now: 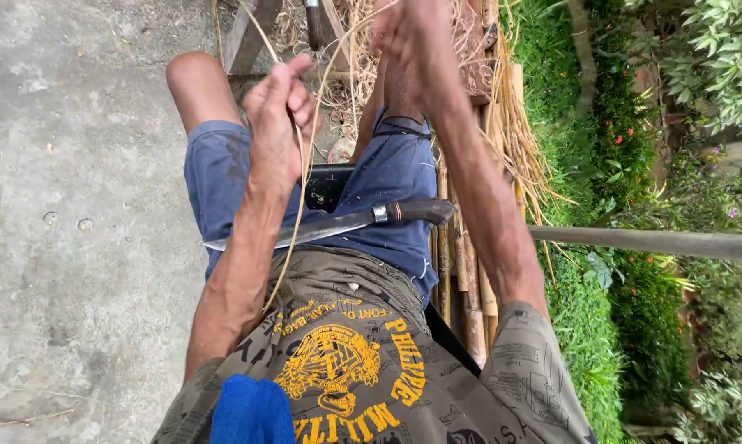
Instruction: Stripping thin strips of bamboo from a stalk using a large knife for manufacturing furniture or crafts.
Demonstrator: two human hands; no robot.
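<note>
Both hands work a thin, pale strip (299, 177) above the lap, left hand (276, 123) fisted around it, right hand (408, 33) pinching its upper run; light and springy, it likely slips unless gripped close, a knife (338, 224) resting across the thighs.

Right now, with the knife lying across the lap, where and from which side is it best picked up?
Take the knife by its dark wooden handle, which points toward the person's right, so the right hand probably suits, coming down from above. The blade runs left across the blue shorts, tip toward the left hand.
</note>
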